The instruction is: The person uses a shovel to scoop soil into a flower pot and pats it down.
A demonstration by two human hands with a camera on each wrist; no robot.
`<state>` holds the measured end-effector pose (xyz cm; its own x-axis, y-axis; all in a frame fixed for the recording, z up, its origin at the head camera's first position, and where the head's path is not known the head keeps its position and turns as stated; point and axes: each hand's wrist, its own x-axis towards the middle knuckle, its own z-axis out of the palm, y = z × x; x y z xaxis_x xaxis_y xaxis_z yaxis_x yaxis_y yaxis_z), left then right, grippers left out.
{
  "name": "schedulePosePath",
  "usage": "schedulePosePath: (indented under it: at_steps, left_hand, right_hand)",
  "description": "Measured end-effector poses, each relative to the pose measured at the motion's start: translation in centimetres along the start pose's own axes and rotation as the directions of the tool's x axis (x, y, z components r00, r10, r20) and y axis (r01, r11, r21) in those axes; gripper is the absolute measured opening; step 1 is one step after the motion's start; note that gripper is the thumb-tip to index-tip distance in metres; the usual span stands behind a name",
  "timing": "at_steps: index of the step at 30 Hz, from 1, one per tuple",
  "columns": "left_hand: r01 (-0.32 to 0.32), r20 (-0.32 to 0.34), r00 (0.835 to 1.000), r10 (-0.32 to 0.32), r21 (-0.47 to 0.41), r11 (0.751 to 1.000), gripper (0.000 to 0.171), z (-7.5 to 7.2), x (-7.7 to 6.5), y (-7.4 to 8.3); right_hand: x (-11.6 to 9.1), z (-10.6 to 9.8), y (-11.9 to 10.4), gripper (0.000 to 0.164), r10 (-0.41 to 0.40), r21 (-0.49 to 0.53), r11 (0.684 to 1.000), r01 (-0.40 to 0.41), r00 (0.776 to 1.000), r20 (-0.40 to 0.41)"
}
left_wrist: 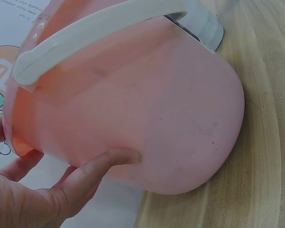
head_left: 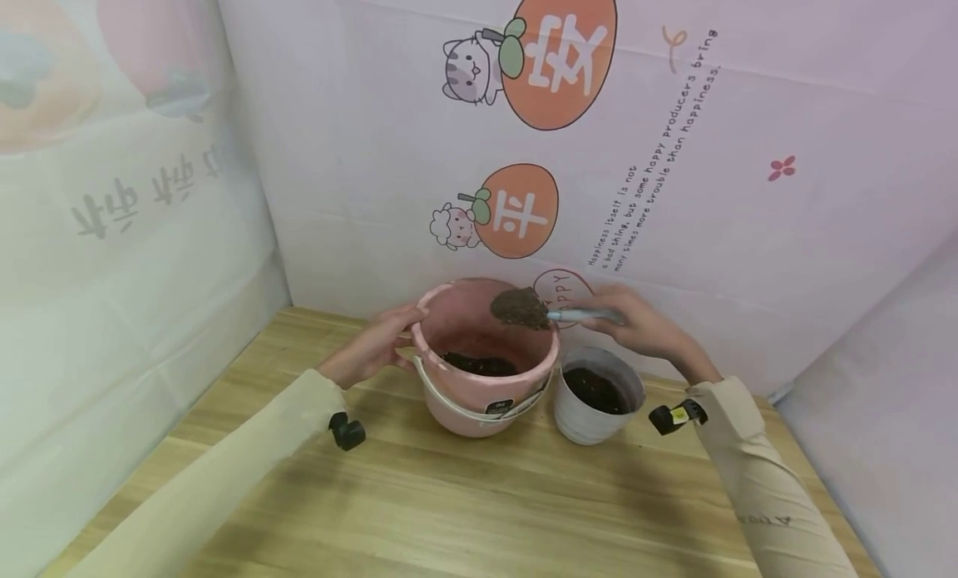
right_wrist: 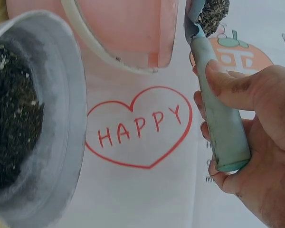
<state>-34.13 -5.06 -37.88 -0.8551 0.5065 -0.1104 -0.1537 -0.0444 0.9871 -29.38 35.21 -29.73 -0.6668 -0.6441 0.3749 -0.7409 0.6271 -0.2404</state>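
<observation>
A pink bucket (head_left: 456, 399) with a white handle (left_wrist: 102, 29) stands on the table, dark soil (head_left: 479, 365) in its bottom. My left hand (head_left: 372, 345) grips the bucket at its left side, fingers at the rim and one digit pressed along the outer wall. In my right hand (head_left: 642, 322) is a small trowel, held by its pale blue-green handle (right_wrist: 219, 109). Heaped soil (head_left: 521, 308) covers the trowel's blade, above the bucket's opening near the back right rim. A grey-white pot (head_left: 587, 429) partly filled with dark soil (head_left: 596, 390) stands right of the bucket.
The wooden table (head_left: 449, 503) runs forward from the bucket and pot. Close behind them rises a white printed cloth (head_left: 359, 187), with further cloth walls at left and right. A black wrist camera (head_left: 347, 431) sits on the left sleeve.
</observation>
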Motion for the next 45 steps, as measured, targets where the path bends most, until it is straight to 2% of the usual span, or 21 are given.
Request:
schedulePosePath:
  at_steps: [8, 14, 19, 24, 34, 37, 45]
  left_hand:
    - [-0.006, 0.014, 1.000, 0.006, 0.006, 1.000, 0.060, 0.1, 0.0, -0.1]
    - [-0.011, 0.002, 1.000, 0.011, 0.013, 1.000, 0.060, 0.0, -0.1, 0.4]
    - [-0.021, 0.006, 1.000, 0.021, 0.019, 1.000, 0.060, 0.0, -0.2, 0.6]
    - [-0.024, 0.010, 1.000, 0.023, 0.015, 1.000, 0.058, 0.1, -0.3, 0.3]
    - [0.004, -0.066, 0.998, -0.004, -0.004, 1.000, 0.058, 0.6, -0.1, 0.2]
    - [0.006, -0.071, 0.997, -0.007, -0.009, 1.000, 0.058, 0.6, -0.3, 0.0]
    - [-0.005, -0.070, 0.998, 0.005, -0.008, 1.000, 0.058, 0.7, -0.6, 0.1]
  right_hand:
    - [-2.0, -1.5, 0.8, 0.032, -0.040, 0.057, 0.997, 0.042, 0.998, -0.038]
    - [-3.5, -3.4, 1.5, 0.033, -0.033, 0.078, 0.996, 0.038, 0.997, -0.070]
    - [-5.3, -4.8, 1.7, 0.033, 0.053, 0.052, 0.997, -0.050, 0.997, -0.054]
    - [-7.2, -5.3, 1.8, 0.032, 0.154, -0.001, 0.988, -0.154, 0.987, -0.034]
    - [-10.1, -4.8, 2.1, 0.030, 0.275, 0.041, 0.960, -0.276, 0.961, 0.028]
    - [-10.8, -4.4, 2.3, 0.030, 0.268, 0.053, 0.962, -0.269, 0.963, 0.033]
    - [-12.1, -3.8, 3.1, 0.029, 0.164, 0.065, 0.984, -0.165, 0.986, 0.022]
